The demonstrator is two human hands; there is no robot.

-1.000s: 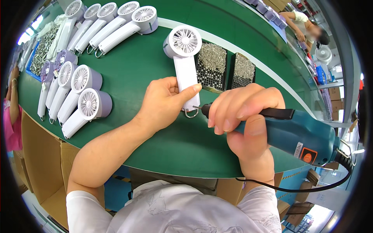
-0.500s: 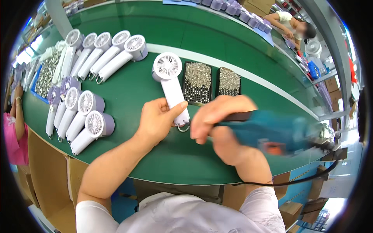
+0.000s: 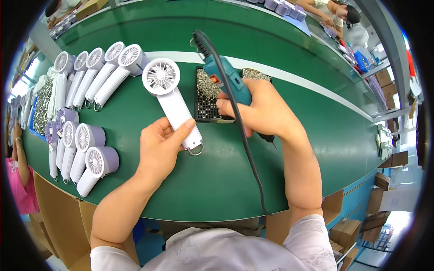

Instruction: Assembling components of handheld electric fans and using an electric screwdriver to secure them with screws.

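My left hand is closed round the lower handle of a white handheld fan, thumb on top. The fan's round grille lies at its far end, and a metal ring hangs at its near end. My right hand grips a teal electric screwdriver, whose black cable drops toward the table's near edge. Its thin bit sticks out below the hand, pointing down and right, apart from the fan. Under the screwdriver is a black screw tray with small screws; a second screw tray is partly hidden by my right hand.
Two groups of white and lilac handheld fans, a back group and a front group, lie at left on the green table. A blue bin of metal rings stands beyond them. Another person works at far right, a pink-clad person at left.
The screwdriver has swung from the right to above the screw trays, its bit now turned toward the near right. My left hand still holds the fan. The view has shifted slightly.
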